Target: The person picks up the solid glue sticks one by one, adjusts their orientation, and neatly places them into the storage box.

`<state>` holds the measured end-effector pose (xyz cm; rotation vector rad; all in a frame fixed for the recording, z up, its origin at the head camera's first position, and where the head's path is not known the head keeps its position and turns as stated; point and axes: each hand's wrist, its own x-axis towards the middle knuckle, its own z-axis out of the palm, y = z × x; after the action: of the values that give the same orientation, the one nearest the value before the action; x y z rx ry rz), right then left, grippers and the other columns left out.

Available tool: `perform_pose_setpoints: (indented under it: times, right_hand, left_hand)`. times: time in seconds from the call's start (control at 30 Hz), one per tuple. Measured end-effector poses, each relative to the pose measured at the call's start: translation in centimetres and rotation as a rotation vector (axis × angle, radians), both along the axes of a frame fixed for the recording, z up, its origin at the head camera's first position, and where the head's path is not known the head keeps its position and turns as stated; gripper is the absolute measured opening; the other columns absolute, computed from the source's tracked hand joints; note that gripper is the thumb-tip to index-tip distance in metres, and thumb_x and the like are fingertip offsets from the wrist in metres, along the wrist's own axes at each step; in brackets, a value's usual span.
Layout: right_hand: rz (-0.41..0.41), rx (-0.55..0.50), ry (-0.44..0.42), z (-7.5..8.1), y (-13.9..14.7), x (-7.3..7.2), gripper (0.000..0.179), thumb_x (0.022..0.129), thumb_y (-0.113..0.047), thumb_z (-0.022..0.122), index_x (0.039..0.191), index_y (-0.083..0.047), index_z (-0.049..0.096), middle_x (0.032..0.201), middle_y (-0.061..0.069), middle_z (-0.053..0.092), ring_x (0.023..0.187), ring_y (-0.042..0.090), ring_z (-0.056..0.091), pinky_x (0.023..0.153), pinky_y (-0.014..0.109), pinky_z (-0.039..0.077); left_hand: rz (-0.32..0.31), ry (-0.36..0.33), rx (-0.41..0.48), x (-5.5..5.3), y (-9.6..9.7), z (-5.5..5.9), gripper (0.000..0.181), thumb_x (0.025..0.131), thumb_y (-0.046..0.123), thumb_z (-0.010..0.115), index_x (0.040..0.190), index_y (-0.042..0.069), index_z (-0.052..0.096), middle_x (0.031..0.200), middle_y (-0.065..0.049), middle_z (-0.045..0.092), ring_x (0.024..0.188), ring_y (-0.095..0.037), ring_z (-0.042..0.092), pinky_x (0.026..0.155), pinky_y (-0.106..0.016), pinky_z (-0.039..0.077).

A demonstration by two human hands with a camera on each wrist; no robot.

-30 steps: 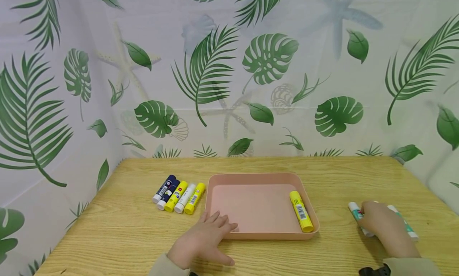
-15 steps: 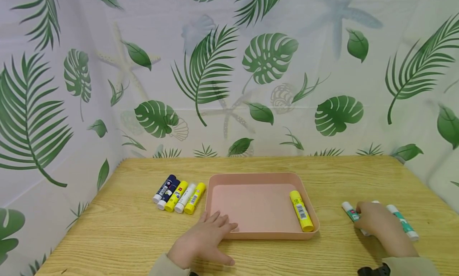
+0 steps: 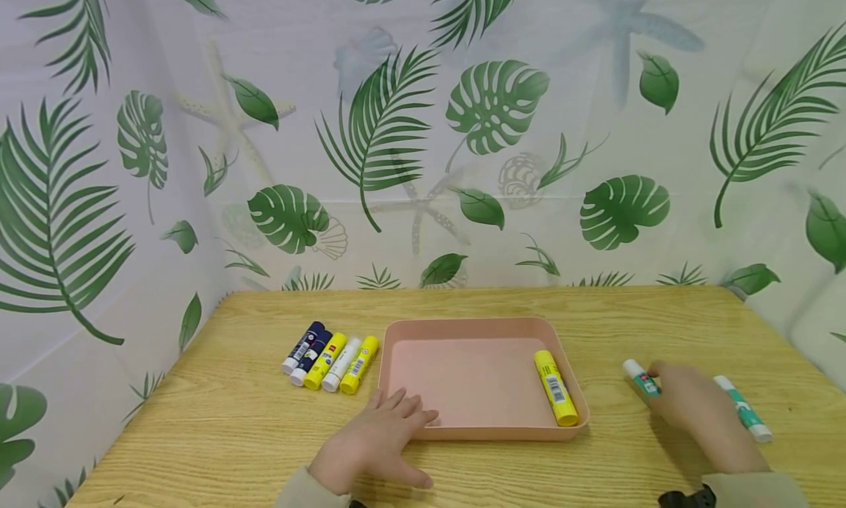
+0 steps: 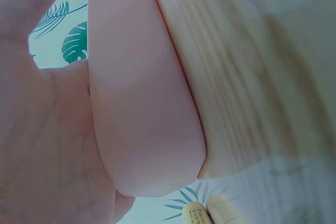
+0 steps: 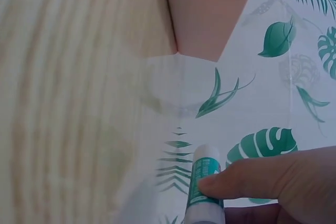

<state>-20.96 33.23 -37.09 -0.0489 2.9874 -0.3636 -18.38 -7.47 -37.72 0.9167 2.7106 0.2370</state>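
My left hand point(image 3: 377, 442) lies over the front left corner of a pink tray point(image 3: 482, 433), its fingers spread and straight across the rim. In the left wrist view the palm is against the tray's outer wall point(image 4: 142, 93). Right of the tray, my right hand point(image 3: 700, 412) pinches a white-and-green glue stick point(image 3: 640, 376). The right wrist view shows the thumb pressed on the label of this glue stick point(image 5: 206, 169); the other fingers are mostly hidden. A second white-and-green glue stick point(image 3: 743, 409) lies on the table just right of that hand.
Inside the tray, a yellow glue stick point(image 3: 556, 389) lies along the right wall. Several glue sticks in dark blue, yellow and white lie in a row left of the tray, among them a yellow one point(image 3: 360, 365). A leaf-print cloth point(image 3: 423, 155) hangs behind the wooden table point(image 3: 218, 420).
My right hand has shifted a little left and away from the other glue stick, bringing the pinched one along. The left hand and the tray stay in place.
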Motion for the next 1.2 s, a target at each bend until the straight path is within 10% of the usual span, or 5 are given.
perform_pose_setpoints:
  times: [0.8,1.2]
  right_hand:
    - [-0.007,0.075,0.454,4.9,-6.4,2.9,0.038,0.074,-0.004,0.063,0.108,0.007,0.050,0.073,0.020,0.057,0.049,0.022,0.048,0.035,0.035,0.036]
    - [-0.016,0.076,0.436,5.5,-10.3,2.5,0.039,0.075,-0.005,0.064,0.111,0.004,0.051,0.075,0.017,0.056,0.052,0.023,0.050,0.036,0.034,0.038]
  left_hand:
    - [-0.008,-0.013,0.008,-0.2,-0.1,-0.1,0.079,0.068,0.061,0.060,0.135,0.025,0.038,0.140,-0.008,0.030,0.130,-0.031,0.018,0.102,-0.053,0.008]
    - [-0.008,0.007,-0.006,-0.1,-0.1,0.1,0.080,0.067,0.061,0.060,0.134,0.024,0.038,0.140,-0.008,0.031,0.130,-0.031,0.019,0.103,-0.052,0.009]
